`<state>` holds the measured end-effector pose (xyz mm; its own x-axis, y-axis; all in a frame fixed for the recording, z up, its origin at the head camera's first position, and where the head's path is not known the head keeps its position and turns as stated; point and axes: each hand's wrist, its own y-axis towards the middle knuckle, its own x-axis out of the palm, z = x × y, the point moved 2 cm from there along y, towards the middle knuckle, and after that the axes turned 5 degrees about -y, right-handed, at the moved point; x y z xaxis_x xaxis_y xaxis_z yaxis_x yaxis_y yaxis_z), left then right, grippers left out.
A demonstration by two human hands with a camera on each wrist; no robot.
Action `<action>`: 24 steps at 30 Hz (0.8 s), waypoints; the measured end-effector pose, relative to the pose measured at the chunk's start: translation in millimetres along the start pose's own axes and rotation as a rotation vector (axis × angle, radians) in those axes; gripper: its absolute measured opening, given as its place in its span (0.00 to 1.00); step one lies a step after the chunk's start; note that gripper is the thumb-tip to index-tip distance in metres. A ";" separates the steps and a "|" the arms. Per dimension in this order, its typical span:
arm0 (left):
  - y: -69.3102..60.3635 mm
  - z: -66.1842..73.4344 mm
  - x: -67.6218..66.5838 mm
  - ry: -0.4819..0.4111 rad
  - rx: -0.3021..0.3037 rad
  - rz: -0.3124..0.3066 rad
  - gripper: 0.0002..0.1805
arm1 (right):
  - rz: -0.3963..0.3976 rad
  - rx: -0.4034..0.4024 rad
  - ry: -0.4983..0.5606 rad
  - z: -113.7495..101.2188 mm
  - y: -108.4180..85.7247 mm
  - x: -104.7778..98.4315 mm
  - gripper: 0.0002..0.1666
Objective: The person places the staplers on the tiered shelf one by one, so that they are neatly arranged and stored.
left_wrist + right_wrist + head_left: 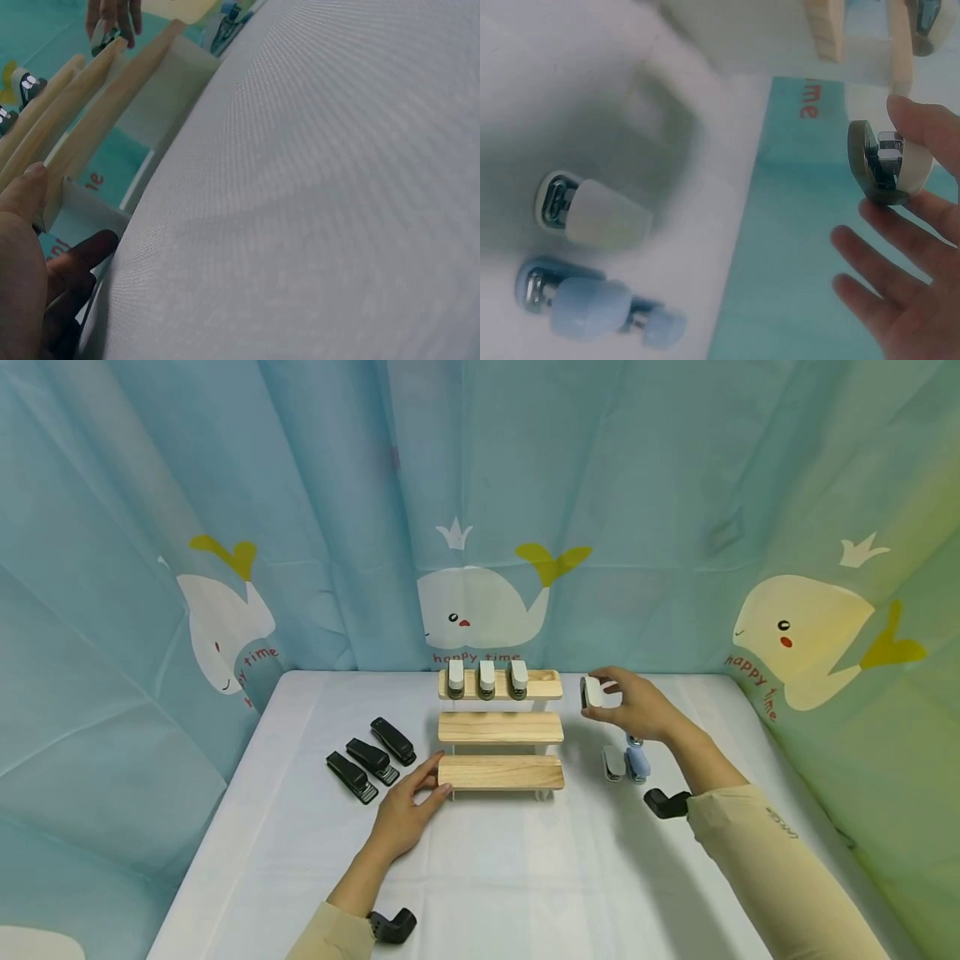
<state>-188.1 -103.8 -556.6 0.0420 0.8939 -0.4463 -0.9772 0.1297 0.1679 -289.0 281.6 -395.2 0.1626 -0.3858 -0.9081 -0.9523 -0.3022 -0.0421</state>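
Apparently light, the small white stapler is held in the air just beyond the right end of the top tier of a wooden rack, apart from it. Pale cover, dark base, bright metal between them in the right wrist view. Shell looks like hard plastic: stiff, smooth, probably a little slippery, not fragile. The cover likely gives if squeezed against the base, so a gentle hold on the rounded outer sides, clear of the metal, seems best.

Right hand: thumb and nearest fingers pinch the stapler, gap about as wide as its body; the remaining fingers spread and free. Left hand: thumb and fingers narrowed about the left end of the lowest tier, thumb at its front corner. The rack looks rigid and fairly light, so its plank end seems a sound place to steady it.

Three white staplers stand on the top tier. Another pale stapler lies on the surface, blue staplers just beside it; three black staplers sit left of the rack
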 end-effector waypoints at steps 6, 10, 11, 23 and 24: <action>0.4 -1.3 0.2 0.001 0.007 -0.005 0.33 | 0.005 -0.024 0.017 -11.8 -0.9 -6.4 0.46; 0.0 -1.4 0.6 -0.004 0.007 -0.007 0.33 | 0.008 -0.036 0.034 -17.3 -0.1 -10.3 0.46; 0.0 -1.5 0.7 -0.005 0.007 -0.007 0.33 | 0.011 -0.040 0.035 -18.7 0.1 -11.2 0.45; -0.1 -1.4 1.2 -0.004 0.004 -0.003 0.34 | 0.043 -0.076 0.042 -33.3 5.1 -13.4 0.45; -0.1 -1.3 1.3 -0.004 0.003 -0.002 0.34 | 0.042 -0.078 0.044 -34.0 5.3 -13.4 0.45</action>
<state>-188.2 -103.2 -558.3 0.0449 0.8954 -0.4430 -0.9765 0.1329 0.1698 -287.5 255.5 -369.1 0.1356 -0.4369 -0.8892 -0.9359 -0.3510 0.0297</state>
